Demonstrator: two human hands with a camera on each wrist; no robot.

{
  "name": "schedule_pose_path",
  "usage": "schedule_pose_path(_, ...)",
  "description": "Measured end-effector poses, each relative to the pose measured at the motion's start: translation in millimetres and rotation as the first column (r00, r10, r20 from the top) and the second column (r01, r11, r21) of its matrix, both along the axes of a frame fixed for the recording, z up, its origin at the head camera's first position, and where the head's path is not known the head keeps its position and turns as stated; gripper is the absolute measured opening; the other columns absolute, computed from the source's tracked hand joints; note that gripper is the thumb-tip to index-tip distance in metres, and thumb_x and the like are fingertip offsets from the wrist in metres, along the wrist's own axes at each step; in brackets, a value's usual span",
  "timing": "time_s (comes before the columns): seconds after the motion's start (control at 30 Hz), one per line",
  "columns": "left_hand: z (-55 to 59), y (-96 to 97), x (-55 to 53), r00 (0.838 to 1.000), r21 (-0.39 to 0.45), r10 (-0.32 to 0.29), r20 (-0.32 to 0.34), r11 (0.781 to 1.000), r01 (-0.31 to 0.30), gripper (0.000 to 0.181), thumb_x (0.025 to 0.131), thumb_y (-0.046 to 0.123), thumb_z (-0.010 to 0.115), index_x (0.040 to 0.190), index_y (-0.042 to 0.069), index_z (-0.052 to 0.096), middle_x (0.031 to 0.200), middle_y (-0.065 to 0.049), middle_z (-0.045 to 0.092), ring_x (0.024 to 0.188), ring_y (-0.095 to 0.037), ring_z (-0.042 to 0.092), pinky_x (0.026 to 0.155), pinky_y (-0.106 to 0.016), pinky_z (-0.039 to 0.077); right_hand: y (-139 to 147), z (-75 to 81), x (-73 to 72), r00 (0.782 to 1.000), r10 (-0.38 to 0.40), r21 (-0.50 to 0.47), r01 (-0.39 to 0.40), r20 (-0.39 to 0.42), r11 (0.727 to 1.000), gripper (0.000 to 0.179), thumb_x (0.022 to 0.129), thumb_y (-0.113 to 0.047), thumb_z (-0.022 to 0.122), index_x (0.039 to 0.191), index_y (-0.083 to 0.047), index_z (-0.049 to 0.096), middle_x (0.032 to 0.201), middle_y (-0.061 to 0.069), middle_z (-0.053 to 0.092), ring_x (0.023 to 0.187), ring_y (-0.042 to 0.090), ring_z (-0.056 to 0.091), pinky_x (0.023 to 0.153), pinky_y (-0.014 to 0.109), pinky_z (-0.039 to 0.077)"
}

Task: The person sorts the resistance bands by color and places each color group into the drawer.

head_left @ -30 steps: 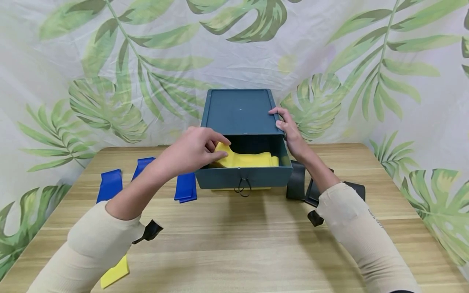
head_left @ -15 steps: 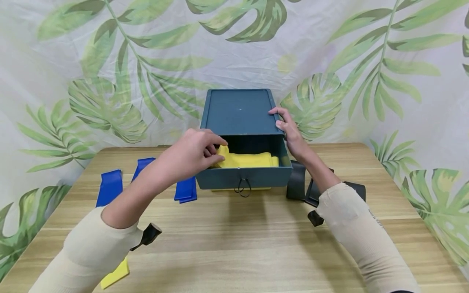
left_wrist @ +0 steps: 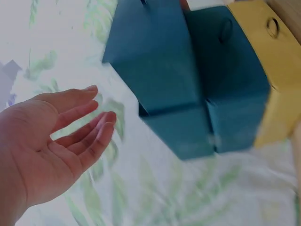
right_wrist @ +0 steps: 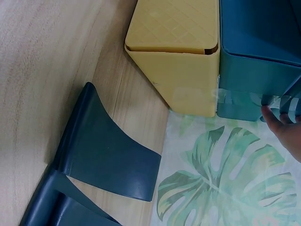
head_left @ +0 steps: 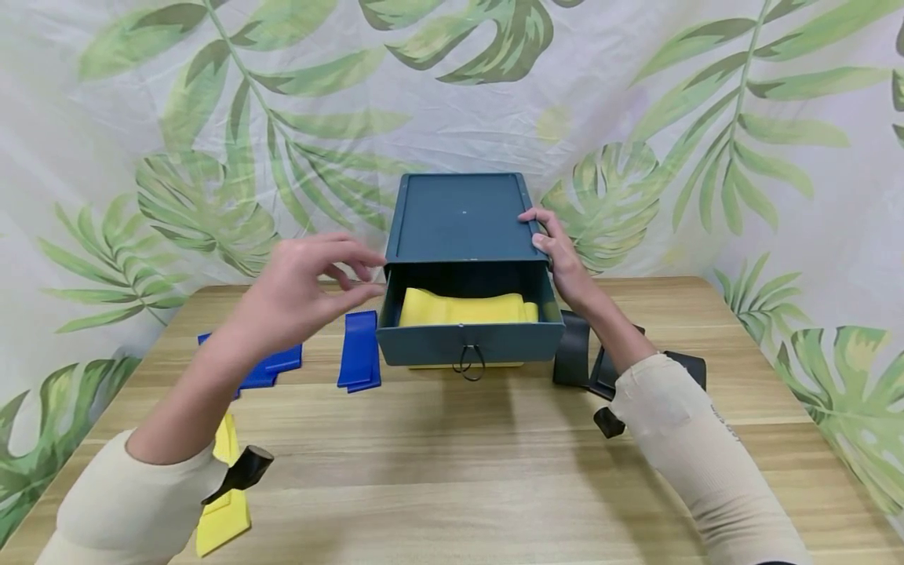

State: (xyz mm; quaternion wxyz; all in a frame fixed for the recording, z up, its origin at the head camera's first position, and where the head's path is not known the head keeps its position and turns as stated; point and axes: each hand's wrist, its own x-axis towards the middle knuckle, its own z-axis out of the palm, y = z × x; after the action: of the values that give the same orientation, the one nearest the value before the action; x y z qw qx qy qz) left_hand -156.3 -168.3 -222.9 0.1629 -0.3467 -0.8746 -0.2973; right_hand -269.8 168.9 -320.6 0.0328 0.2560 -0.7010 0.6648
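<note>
A stack of drawer boxes (head_left: pixel 459 216) stands at the back of the table, its top dark teal drawer (head_left: pixel 424 347) pulled out. A folded yellow resistance band (head_left: pixel 473 308) lies inside, behind the drawer front. My left hand (head_left: pixel 300 286) hovers just left of the drawer, empty, thumb and fingers loosely apart. In the left wrist view the same hand (left_wrist: pixel 51 146) is apart from the boxes. My right hand (head_left: pixel 563 259) grips the right upper edge of the top box, fingers bent over it. The right wrist view shows its fingers (right_wrist: pixel 275 122) against the teal side.
Several folded blue bands (head_left: pixel 362 349) lie left of the stack, and yellow bands (head_left: pixel 224 522) lie near the left forearm. Black bands (head_left: pixel 570 353) sit to the right. Under the teal boxes is a yellow drawer box (right_wrist: pixel 188 80). A leaf-print cloth (head_left: pixel 339 141) hangs behind.
My left hand has let go of the yellow band and moved left out of the drawer. The band now lies flatter inside. My right hand has stayed in place.
</note>
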Motion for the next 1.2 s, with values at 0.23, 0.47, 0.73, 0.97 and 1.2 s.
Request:
schedule_pose_path(0.23,-34.2,-49.4,-11.6,0.991,-0.039,0.121,0.051,0.992,-0.12,0.015,0.09,0.001,0.079,0.104,0.001,0.077,0.094,-0.005,0.075,0.081,-0.02,0.069,0.07,-0.014,0.054,-1.1,-0.9,-1.5,1.0,0.003,-0.006,-0.003,-0.004,1.0,0.042,0.101,-0.023,0.036,0.138,-0.004,0.041,0.152,0.015,0.029,0.121,0.024,0.045,0.1,0.033,0.043)
schedule_pose_path(0.47,-70.4,-100.4,-19.0,0.952,-0.151,0.249,0.178,0.963,-0.224,0.013,0.091,0.005,0.079,0.102,-0.003,0.076,0.085,-0.005,0.073,0.077,-0.019,0.067,0.065,-0.018,0.054,-3.5,-1.3,-2.2,1.0,0.005,-0.009,-0.005,-0.017,1.0,0.043,0.101,-0.021,0.035,0.139,-0.003,0.041,0.151,0.015,0.03,0.119,0.021,0.045,0.1,0.031,0.042)
schedule_pose_path(0.73,-106.3,-149.0,-20.2,0.914,-0.22,0.276,0.298,0.951,-0.216,0.017,0.089,0.003,0.08,0.102,-0.006,0.075,0.087,-0.005,0.073,0.075,-0.011,0.067,0.064,-0.023,0.055,-3.7,-1.0,-2.3,1.0,0.008,-0.012,-0.009,-0.011,1.0,0.043,0.102,-0.022,0.034,0.139,-0.002,0.04,0.152,0.015,0.03,0.12,0.023,0.047,0.099,0.031,0.044)
schedule_pose_path(0.97,-131.6,-177.5,-18.7,0.892,-0.279,0.245,0.379,0.95,-0.142,0.02,0.088,0.005,0.081,0.103,-0.006,0.074,0.086,0.001,0.069,0.073,-0.003,0.061,0.065,-0.024,0.054,-3.6,-1.2,0.3,1.0,-0.003,-0.003,0.003,-0.026,1.0,0.043,0.101,-0.02,0.034,0.139,0.0,0.04,0.155,0.016,0.027,0.122,0.024,0.044,0.102,0.033,0.04)
schedule_pose_path(1.2,-144.1,-197.5,-20.3,0.833,-0.315,0.245,0.495,0.945,-0.091,0.019,0.09,0.003,0.079,0.102,-0.01,0.072,0.086,0.0,0.068,0.072,-0.004,0.057,0.064,-0.024,0.053,-2.0,-1.0,0.8,1.0,-0.002,-0.008,0.002,-0.015,1.0,0.043,0.101,-0.021,0.035,0.139,-0.001,0.04,0.155,0.015,0.027,0.125,0.024,0.043,0.104,0.034,0.039)
